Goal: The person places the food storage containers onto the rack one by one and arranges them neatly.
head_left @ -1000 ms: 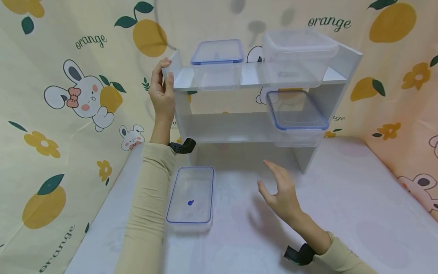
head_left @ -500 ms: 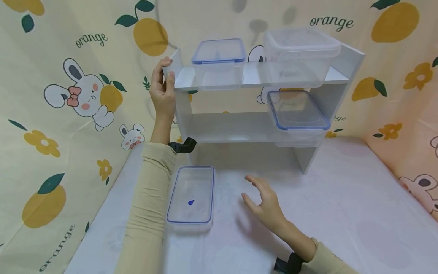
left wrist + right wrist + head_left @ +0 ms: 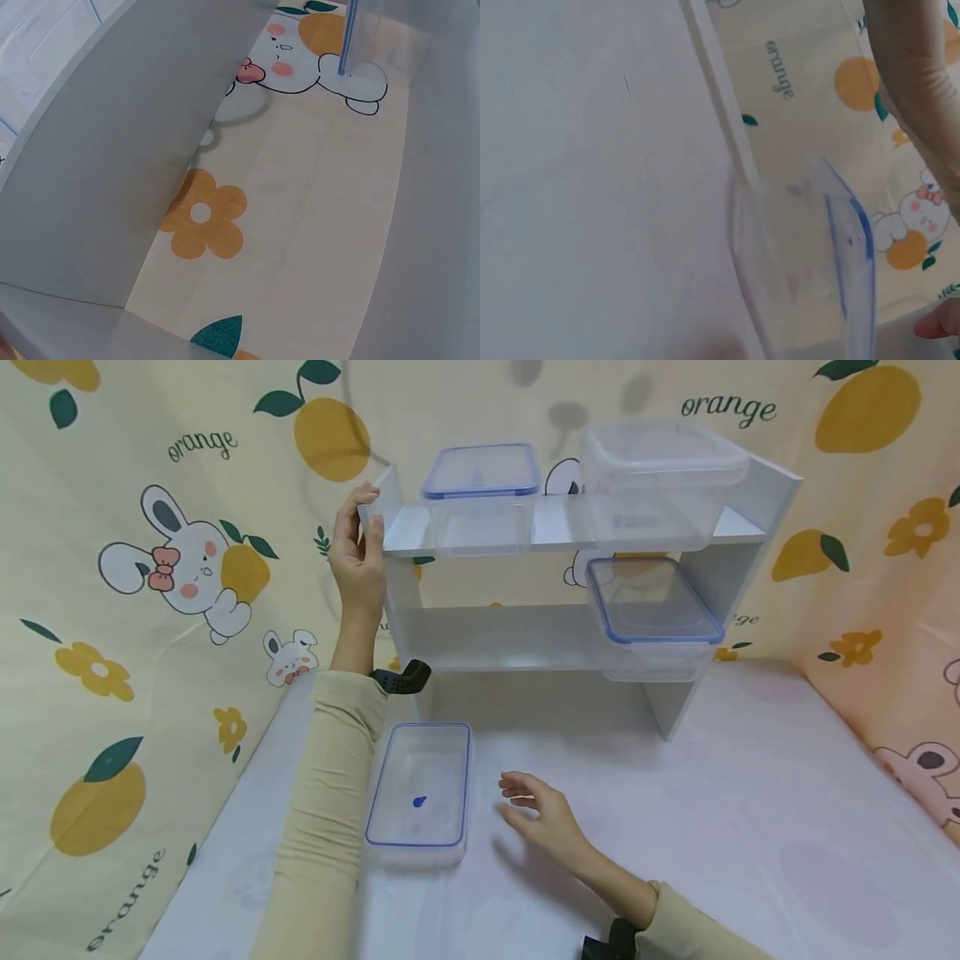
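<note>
At the upper left of the head view, my left hand grips the left side panel of a white shelf unit, thumb on the near side. On the table below lies a clear plastic food container with a blue-edged lid and a small blue mark. My right hand hovers just right of this container, apart from it, fingers loosely bent and holding nothing. In the right wrist view the container's blue-rimmed edge shows close by; the right hand is mostly out of that view.
A blue-lidded container and a larger clear one stand on the top shelf. Another blue-lidded container sits at the right of the middle shelf. Patterned cloth surrounds the white table.
My right hand has moved left and down over the table, toward the container on it, with its fingers bending slightly more. The left hand has stayed on the shelf's side panel.
</note>
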`<action>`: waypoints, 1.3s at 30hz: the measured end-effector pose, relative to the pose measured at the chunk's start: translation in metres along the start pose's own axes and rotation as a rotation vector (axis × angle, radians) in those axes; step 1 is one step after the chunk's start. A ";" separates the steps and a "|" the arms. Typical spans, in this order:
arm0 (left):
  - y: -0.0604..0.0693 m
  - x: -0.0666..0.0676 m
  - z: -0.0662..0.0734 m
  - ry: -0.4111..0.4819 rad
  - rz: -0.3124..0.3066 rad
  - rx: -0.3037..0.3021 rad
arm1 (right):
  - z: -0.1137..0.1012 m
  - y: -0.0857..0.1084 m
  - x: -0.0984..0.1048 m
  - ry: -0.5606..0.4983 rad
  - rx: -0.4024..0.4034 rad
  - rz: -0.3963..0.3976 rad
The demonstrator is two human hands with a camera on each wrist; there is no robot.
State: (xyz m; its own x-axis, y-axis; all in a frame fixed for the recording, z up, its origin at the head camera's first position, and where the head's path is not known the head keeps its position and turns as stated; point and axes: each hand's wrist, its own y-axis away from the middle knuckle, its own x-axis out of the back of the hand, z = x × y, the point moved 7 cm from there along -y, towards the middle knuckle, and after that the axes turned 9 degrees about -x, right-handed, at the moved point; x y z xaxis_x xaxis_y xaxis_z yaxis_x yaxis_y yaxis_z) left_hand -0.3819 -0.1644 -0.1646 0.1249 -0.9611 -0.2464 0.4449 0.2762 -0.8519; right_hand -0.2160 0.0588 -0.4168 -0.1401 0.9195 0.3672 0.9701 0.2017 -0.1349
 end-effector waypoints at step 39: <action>0.001 -0.001 0.003 -0.013 0.000 0.008 | 0.041 -0.027 -0.067 -0.809 -0.763 -0.330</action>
State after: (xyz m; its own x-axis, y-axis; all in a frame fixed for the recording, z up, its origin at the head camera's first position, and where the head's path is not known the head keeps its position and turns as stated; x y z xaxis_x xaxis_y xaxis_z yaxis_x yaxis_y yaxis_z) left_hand -0.3791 -0.1630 -0.1636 0.1361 -0.9612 -0.2400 0.4516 0.2758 -0.8485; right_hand -0.2412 0.0059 -0.4755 -0.2269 0.8627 -0.4520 0.6914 0.4696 0.5491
